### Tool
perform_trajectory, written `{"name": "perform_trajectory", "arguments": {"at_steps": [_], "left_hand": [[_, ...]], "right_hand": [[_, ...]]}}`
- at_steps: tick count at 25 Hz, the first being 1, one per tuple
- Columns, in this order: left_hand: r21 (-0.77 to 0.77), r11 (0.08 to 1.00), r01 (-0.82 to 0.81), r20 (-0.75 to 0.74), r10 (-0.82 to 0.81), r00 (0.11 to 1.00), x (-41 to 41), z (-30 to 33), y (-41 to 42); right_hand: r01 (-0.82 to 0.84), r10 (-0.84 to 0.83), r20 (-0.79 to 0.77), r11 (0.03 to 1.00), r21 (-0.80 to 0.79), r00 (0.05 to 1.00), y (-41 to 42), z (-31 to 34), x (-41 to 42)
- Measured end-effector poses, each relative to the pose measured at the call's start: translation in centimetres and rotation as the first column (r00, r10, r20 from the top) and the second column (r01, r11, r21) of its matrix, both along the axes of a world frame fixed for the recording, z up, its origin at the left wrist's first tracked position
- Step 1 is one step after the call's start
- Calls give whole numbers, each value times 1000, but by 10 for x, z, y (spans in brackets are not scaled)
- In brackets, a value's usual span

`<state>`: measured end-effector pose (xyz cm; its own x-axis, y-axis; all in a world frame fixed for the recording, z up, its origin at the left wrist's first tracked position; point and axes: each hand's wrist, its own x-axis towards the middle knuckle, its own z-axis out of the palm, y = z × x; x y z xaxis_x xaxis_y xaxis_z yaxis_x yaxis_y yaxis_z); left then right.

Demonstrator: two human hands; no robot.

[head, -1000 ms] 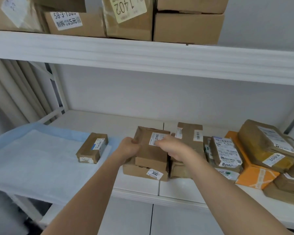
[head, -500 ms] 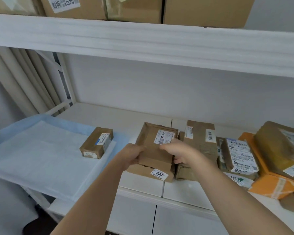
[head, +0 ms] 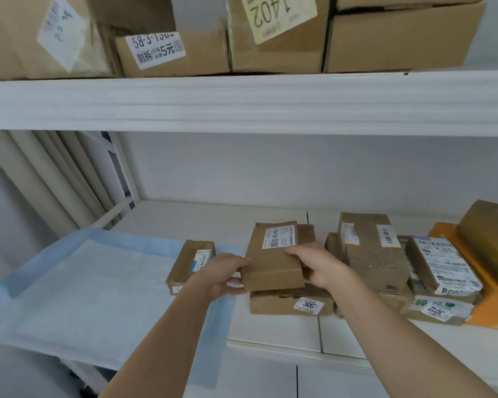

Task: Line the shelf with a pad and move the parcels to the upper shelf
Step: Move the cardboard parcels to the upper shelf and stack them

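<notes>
With our left hand (head: 227, 272) and right hand (head: 318, 267) gripping the parcel (head: 273, 261), we should lift level, clearing the upper shelf (head: 242, 104) edge.

I have lifted the brown parcel (head: 273, 259) a little — its near end now hangs above the box marked 300 (head: 291, 303) instead of leaning down on it. My left hand (head: 224, 275) has slid under its left edge, fingers curled beneath, and my right hand (head: 316, 265) has shifted from the label to the right edge. My head has tipped up — the upper shelf (head: 242, 101) and its cartons (head: 273, 33) have come back into sight.
</notes>
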<state>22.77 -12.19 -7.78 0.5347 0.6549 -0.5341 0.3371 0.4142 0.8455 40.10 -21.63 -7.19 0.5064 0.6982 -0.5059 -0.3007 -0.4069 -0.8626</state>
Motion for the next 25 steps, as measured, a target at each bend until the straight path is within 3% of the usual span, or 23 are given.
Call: {"name": "perform_trajectory", "arguments": {"at_steps": [9,17,21,23,25], "left_hand": [[-49,997,56,148,-48,988,7,-5,26],[61,998,9,262,-25,965,-1,13,36],[154,974,-169,202,136,970,-5,15,42],[86,976,-201,205,180,962,-13,11,50],[18,970,-244,213,234,948,-20,6,54]], "right_hand": [[-47,51,-26,993,112,998,13,24,-20],[-13,1,159,997,77,987,23,28,-38],[22,16,404,996,-88,915,22,8,-28],[-55,190,508,962,-269,840,15,-11,-18],[-122,343,488,896,-428,803,11,-32,-10]]}}
